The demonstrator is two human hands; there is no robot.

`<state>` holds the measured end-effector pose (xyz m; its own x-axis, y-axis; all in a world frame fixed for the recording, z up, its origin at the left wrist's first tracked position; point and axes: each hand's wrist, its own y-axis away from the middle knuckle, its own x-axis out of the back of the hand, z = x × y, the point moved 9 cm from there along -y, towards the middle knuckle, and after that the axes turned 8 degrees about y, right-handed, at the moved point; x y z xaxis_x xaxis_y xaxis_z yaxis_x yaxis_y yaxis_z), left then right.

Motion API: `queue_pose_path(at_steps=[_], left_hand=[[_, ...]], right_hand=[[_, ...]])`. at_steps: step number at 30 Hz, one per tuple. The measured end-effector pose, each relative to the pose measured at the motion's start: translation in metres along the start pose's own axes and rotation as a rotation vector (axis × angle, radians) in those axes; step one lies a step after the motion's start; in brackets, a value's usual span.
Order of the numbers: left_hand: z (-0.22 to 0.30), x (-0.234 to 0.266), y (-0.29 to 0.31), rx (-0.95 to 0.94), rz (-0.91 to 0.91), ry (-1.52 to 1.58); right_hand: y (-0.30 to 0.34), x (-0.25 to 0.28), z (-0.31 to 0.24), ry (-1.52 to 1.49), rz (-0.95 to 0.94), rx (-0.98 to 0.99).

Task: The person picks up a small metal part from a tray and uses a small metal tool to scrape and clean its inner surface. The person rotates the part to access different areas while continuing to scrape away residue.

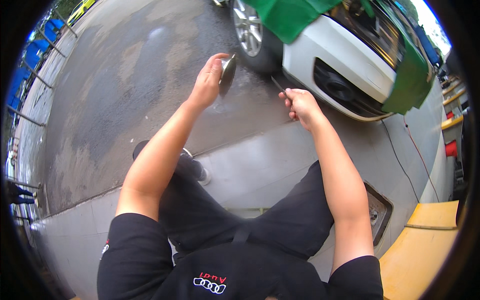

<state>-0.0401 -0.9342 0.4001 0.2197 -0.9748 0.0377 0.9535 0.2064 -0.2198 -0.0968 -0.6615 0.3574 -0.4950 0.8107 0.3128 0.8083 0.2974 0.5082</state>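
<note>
Out in front of me, my left hand (pixel 204 84) grips a shallow round metallic piece (pixel 228 76) by its edge. It is held on edge, with its darker side turned to the right. My right hand (pixel 303 106) is closed around a thin, dark, pointed tool (pixel 278 84), whose tip points up and to the left. Whether the tool is a blade or a pick cannot be told. A gap separates the tool from the round piece. Both hands are above the floor, near the front wheel (pixel 250 31) of a car.
The white car bumper (pixel 345 55) stands just beyond my right hand, with green covers (pixel 295 17) over the car. Cables (pixel 410 135) run along the floor at right. A dark-rimmed tray (pixel 381 215) lies beside my right arm, near a yellow panel (pixel 425 245). My legs are spread below.
</note>
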Motion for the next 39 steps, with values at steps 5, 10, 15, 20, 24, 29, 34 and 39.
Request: queue_pose_path(at_steps=[5,10,15,20,24,29,34,39], left_hand=[[0.012,0.082,0.015,-0.210,0.118,-0.156],[-0.055,0.120,0.013,0.338,0.440,0.771],[-0.066,0.092,0.006,0.376,0.328,0.969],[-0.085,0.059,0.007,0.534,0.315,1.020],[-0.093,0.045,0.001,0.522,0.204,1.058],[-0.103,0.056,0.006,0.485,0.330,1.196],[-0.099,0.061,0.012,0.395,0.416,1.113],[-0.094,0.068,0.015,0.288,0.488,1.119]], right_hand=[[-0.031,-0.094,-0.068,0.001,-0.066,0.282],[-0.044,-0.130,-0.074,-0.195,-0.074,0.350],[-0.056,-0.140,-0.059,-0.238,-0.088,0.366],[-0.076,-0.132,-0.065,-0.167,0.025,0.443],[-0.083,-0.117,-0.075,-0.139,0.054,0.465],[-0.067,-0.136,-0.068,-0.022,-0.103,0.364],[-0.038,-0.176,-0.068,-0.098,-0.163,0.495],[-0.035,-0.184,-0.069,-0.036,-0.095,0.573]])
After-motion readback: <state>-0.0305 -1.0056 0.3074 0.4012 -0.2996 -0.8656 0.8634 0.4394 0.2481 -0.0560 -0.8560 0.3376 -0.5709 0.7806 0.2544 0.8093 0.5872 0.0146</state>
